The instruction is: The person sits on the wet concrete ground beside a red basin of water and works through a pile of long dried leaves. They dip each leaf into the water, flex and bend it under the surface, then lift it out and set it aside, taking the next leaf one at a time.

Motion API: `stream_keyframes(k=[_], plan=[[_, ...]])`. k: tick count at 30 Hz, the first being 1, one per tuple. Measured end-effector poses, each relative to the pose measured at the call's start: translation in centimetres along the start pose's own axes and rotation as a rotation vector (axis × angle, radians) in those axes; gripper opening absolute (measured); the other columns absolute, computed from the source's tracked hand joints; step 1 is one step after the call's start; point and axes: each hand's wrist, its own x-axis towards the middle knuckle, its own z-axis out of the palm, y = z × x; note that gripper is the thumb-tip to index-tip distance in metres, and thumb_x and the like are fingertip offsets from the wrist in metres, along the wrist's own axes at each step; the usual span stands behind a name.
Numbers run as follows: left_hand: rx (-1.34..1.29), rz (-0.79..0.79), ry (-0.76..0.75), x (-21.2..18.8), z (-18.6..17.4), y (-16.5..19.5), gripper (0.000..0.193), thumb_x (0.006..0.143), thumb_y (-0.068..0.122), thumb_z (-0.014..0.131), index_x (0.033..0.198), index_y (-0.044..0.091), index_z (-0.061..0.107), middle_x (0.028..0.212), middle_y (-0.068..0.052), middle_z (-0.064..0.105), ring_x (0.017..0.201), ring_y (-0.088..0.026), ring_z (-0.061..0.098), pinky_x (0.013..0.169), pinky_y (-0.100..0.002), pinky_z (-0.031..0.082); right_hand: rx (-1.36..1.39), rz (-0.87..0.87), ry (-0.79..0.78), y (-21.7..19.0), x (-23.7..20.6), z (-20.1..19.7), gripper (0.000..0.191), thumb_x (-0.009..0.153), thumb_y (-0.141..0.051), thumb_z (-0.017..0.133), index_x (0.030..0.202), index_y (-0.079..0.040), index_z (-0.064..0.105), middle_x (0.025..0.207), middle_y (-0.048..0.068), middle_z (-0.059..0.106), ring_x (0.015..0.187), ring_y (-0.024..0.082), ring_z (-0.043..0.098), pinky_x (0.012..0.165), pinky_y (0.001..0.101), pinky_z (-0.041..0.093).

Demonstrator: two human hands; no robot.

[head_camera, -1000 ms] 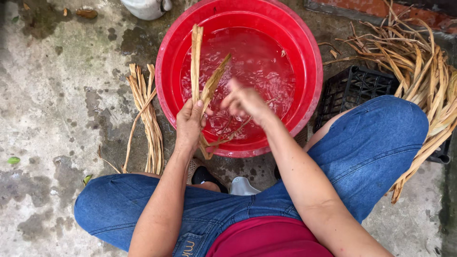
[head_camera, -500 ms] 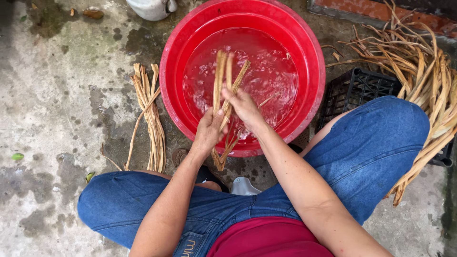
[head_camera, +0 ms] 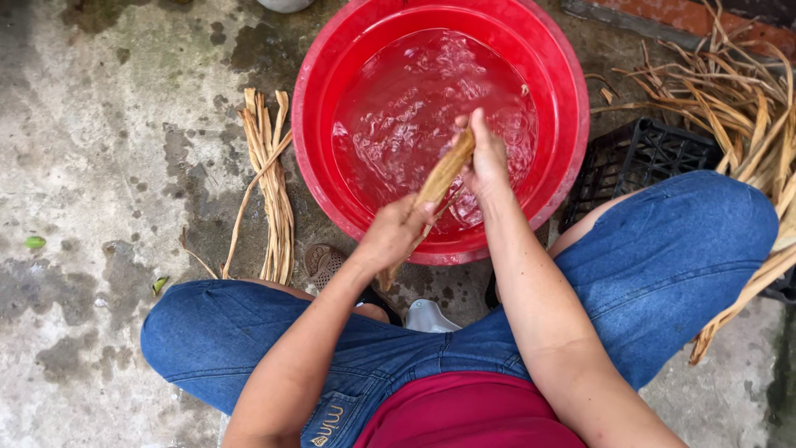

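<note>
A big red basin (head_camera: 564, 91) of rippling water stands on the concrete in front of me. Over its near side I hold a tan bundle of dried fibre strips (head_camera: 444, 172), twisted tight and slanting up to the right. My left hand (head_camera: 390, 236) grips the lower end near the basin's rim. My right hand (head_camera: 483, 158) is closed around the upper end, above the water.
A small bundle of washed strips (head_camera: 269, 178) lies on the wet concrete left of the basin. A heap of dry strips (head_camera: 742, 91) rests on a black plastic crate (head_camera: 647, 158) at the right. My knees in blue jeans flank the basin.
The strips were held upright and loose in the water; now they are gathered into one tight twisted bundle, tilted right, with both hands closed on its ends.
</note>
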Motion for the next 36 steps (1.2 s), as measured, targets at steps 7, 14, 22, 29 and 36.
stream_keyframes(k=[7,14,22,29,36], plan=[[-0.098,0.064,-0.034,1.3,-1.7,-0.2,0.037,0.104,0.042,0.055,0.107,0.008,0.068,0.072,0.0,0.053,0.065,-0.013,0.05,0.059,-0.031,0.045,-0.17,0.121,-0.369,-3.0,-4.0,4.3,0.031,0.093,-0.037,0.07,0.105,-0.009,0.068,0.086,0.006,0.071,0.061,0.006,0.058,0.044,0.0171,0.041],[0.615,0.304,0.251,1.6,-2.7,-0.2,0.029,0.108,0.031,0.062,0.127,0.01,0.064,0.101,-0.014,0.068,0.09,-0.028,0.068,0.077,-0.039,0.057,-0.101,-0.31,0.207,-6.2,-0.8,-1.3,0.026,0.1,-0.031,0.067,0.091,-0.007,0.064,0.073,0.0,0.067,0.055,0.007,0.058,0.039,0.0193,0.042],[0.371,0.429,0.596,3.5,-6.2,-0.1,0.053,0.093,0.028,0.076,0.138,0.006,0.058,0.133,-0.018,0.061,0.12,-0.034,0.062,0.1,-0.044,0.052,0.035,-0.551,0.21,-3.7,1.3,-2.4,0.014,0.103,-0.027,0.057,0.105,-0.014,0.061,0.091,0.005,0.065,0.07,0.01,0.063,0.061,0.0224,0.055],[0.243,-0.016,0.11,5.5,-1.3,-3.3,0.037,0.094,0.024,0.069,0.129,0.013,0.065,0.117,-0.013,0.074,0.105,-0.024,0.074,0.092,-0.038,0.058,-1.166,0.254,-0.144,6.4,0.0,0.6,0.024,0.095,-0.034,0.07,0.105,-0.012,0.071,0.114,0.009,0.07,0.097,0.017,0.067,0.086,0.0358,0.057],[0.308,-0.134,0.04,7.4,-1.1,-7.9,0.038,0.095,0.032,0.069,0.127,0.012,0.068,0.111,-0.015,0.076,0.105,-0.024,0.072,0.092,-0.038,0.054,-0.819,0.283,0.463,4.4,4.8,-3.4,0.009,0.098,-0.015,0.065,0.097,-0.008,0.071,0.1,0.01,0.074,0.086,0.019,0.07,0.075,0.0352,0.06]])
